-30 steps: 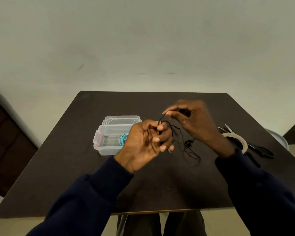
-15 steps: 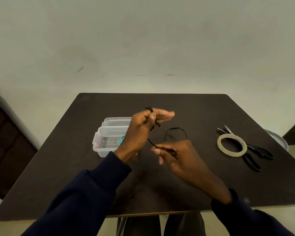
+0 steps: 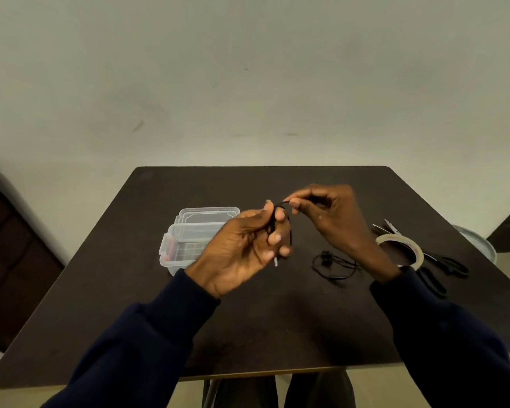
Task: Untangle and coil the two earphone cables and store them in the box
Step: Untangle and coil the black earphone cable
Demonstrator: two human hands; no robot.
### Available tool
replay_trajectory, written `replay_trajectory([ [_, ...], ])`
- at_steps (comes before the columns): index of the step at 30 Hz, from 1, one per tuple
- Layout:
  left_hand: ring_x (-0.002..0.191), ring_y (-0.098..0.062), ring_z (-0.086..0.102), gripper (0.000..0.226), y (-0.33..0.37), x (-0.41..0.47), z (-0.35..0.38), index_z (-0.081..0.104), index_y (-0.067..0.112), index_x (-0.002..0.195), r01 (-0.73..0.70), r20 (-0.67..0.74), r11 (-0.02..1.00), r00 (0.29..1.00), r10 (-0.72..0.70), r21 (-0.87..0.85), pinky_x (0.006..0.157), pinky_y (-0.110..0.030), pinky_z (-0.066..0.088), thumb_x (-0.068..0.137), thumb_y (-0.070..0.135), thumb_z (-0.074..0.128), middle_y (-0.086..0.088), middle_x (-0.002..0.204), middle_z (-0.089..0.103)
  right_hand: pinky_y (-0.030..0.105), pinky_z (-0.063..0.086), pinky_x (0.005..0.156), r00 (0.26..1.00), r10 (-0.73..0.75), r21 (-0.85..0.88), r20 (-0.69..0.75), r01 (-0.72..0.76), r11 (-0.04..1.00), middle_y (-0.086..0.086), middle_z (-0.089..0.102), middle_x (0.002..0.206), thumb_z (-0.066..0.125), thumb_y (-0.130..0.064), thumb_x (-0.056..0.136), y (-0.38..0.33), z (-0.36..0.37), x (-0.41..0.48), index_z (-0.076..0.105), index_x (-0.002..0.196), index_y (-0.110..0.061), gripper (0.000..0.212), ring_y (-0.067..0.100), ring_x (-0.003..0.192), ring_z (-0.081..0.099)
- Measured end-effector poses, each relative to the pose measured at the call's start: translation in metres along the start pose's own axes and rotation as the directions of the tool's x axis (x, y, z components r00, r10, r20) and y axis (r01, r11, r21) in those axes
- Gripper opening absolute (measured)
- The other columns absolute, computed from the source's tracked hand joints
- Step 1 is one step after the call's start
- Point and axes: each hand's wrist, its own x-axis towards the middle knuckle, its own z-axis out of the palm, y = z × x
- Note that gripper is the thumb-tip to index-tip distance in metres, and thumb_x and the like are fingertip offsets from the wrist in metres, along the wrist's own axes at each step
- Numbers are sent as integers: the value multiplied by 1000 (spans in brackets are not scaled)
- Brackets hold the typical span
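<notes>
Both hands grip the black earphone cable [image 3: 280, 228]: left hand [image 3: 245, 251] curled round its coil, right hand [image 3: 333, 219] pinching the strand above the table [image 3: 277, 319].

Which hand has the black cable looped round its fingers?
The left hand: the black earphone cable loops round its fingers, while the right hand only pinches a strand at its fingertips.

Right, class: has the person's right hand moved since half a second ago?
Yes. The right hand has gone away from the near table edge and rightwards, its wrist now beside the tape roll, pinching the black cable.
</notes>
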Motion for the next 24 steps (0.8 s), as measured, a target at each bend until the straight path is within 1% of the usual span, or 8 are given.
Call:
replay_trajectory([
  [2,86,-27,73,38,4,1,-1,67,5,95,-92,29,988,995,96,-125,89,-39,59,107,19,34,-15,93,72,29,52,59,993,115,135,31,-118,984,6,75,75,67,-9,94,4,12,-12,80,86,-14,16,16,65,68],
  [4,124,-39,61,39,8,3,-2,63,2,108,-182,54,968,980,194,-170,111,-48,44,109,15,27,-26,129,64,28,40,49,974,192,212,118,-214,954,10,68,64,63,-8,97,6,26,-27,79,80,-19,25,16,50,52],
  [8,139,-41,46,35,10,14,-11,54,1,117,-338,1,941,941,338,-2,121,-49,28,109,14,24,-28,147,49,21,40,47,932,203,242,300,-280,929,8,71,72,59,-16,100,-4,40,-51,75,106,-7,19,10,46,50],
  [12,121,-39,64,34,1,21,-28,58,-7,118,-358,-129,784,868,480,506,111,-47,44,108,14,32,-24,130,65,12,44,57,936,57,-131,349,-12,991,-4,71,72,59,-22,100,-23,24,-48,76,99,-8,23,5,57,62],
  [17,63,-28,70,42,-10,15,-31,67,-2,101,-117,-113,468,893,435,876,60,-33,56,110,21,33,-10,84,76,8,39,60,936,-90,-342,341,213,915,-18,63,77,71,-16,92,-33,-7,-23,79,96,-15,9,-4,61,57],
  [19,50,-34,57,48,-15,12,-27,69,3,94,-55,-131,504,936,326,862,46,-28,48,111,27,31,-13,74,74,8,39,64,936,-173,-378,305,286,881,-19,60,81,74,-13,90,-30,-13,-10,80,97,-15,9,-9,64,55],
  [21,42,-26,44,56,-18,10,-19,70,3,89,-23,-169,661,959,226,750,39,-22,37,111,33,28,-14,61,65,8,39,66,940,-223,-331,256,302,894,-15,63,81,76,-9,88,-22,-15,2,80,93,-11,7,-8,68,58],
  [24,32,-7,29,55,-13,4,-7,64,8,80,-25,-124,943,990,70,332,42,-20,33,110,36,28,-6,55,48,24,52,67,980,-133,-161,146,156,975,-5,73,83,73,-13,91,-5,-8,9,79,95,-10,8,8,75,69],
])
